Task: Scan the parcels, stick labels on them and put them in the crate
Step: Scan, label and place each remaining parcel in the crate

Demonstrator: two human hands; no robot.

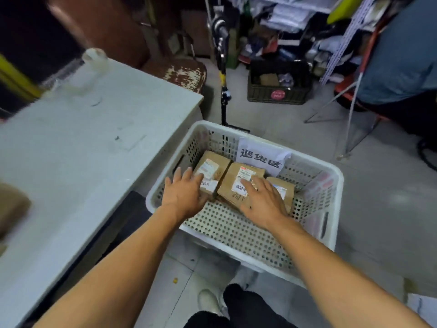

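**Q:** Left hand (183, 194) first, what's it doing? Hard to read for me.

**A:** It's down inside the crate (332, 172), fingers spread and mostly straight, lying flat on the near end of the left parcel (214, 170). No curl round the parcel that I can see, just resting or pressing on top.

**Q:** And the right hand (263, 202)?

**A:** Same deal. Fingers spread, palm down across the middle parcel (238, 185), with the index tip touching its white sticker (240, 187). The outer side of the hand covers part of a third parcel (285, 189) toward the crate's right wall. Can't tell if it actually presses that one.

**Q:** So where do the parcels sit?

**A:** All three are brown, lined up side by side across the far half of the crate floor, touching or nearly so. The near half of the floor is bare perforated plastic. Each one I can see properly has a printed label on top.

**Q:** Anything else around?

**A:** A paper sign (262, 156) leans on the crate's far wall, right behind the parcels. The crate sits on the floor just beside the desk (94, 138), off its right edge. Another brown box (11, 207) sits blurred at the desk's left edge. A dark basket (279, 85) stands well apart on the floor.
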